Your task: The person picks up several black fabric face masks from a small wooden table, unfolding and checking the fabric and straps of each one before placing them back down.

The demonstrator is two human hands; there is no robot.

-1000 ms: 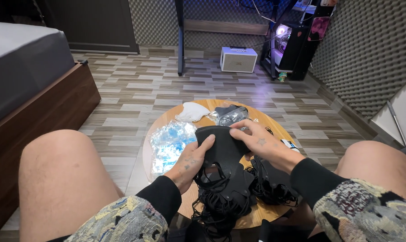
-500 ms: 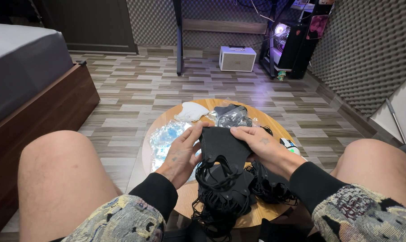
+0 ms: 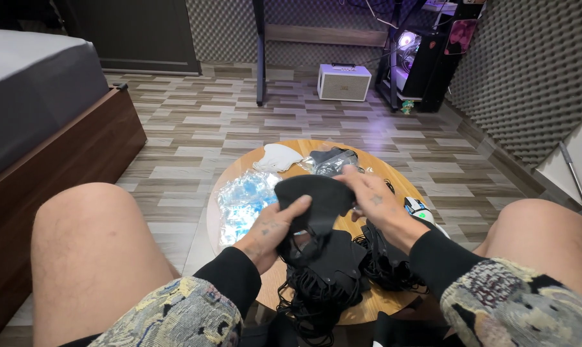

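Two hands' fingers pinching one black mask (image 3: 313,196): left hand (image 3: 275,228), right hand (image 3: 371,199).

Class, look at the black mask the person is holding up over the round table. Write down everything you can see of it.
The black mask looks like soft, matte cloth, opened out into a rounded, cupped shape. Both hands hold it just above the round wooden table: the left hand grips its lower left edge, thumb on the front, and the right hand pinches its right side. Its lower part hangs down toward a pile of more black masks with tangled ear loops. Its own loops cannot be told apart from the pile.
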